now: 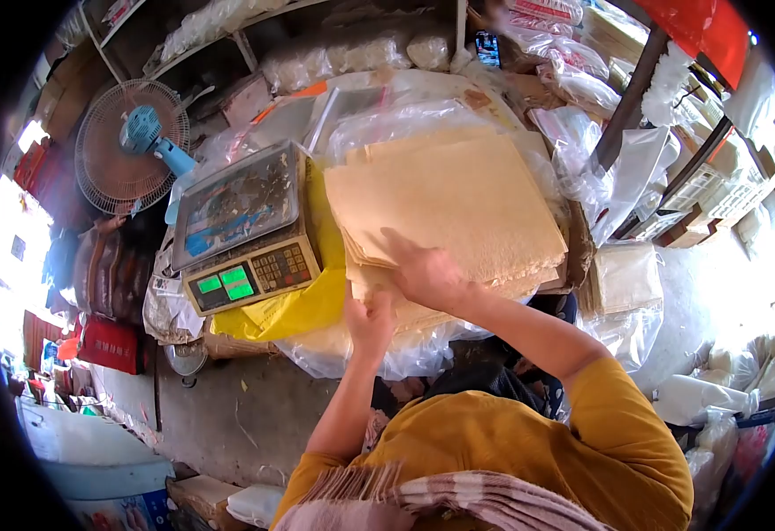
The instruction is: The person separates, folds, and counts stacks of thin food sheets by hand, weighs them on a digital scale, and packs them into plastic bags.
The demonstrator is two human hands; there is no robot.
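Note:
A tall stack of thin tan sheets, uneven at the edges, lies on clear plastic on the table. My left hand is closed at the stack's near left corner, apparently gripping the edges of lower sheets; its fingertips are partly hidden. My right hand rests on top of the stack by that same corner, with fingers stretched toward the far left. Beside the stack, on the left, stands a digital scale with a lit green display and a stained metal pan.
Yellow plastic spreads under the scale. A blue fan stands at the far left. Bagged goods line the back shelf. Right of the table is a lower pile of bagged sheets. A red bag sits at left.

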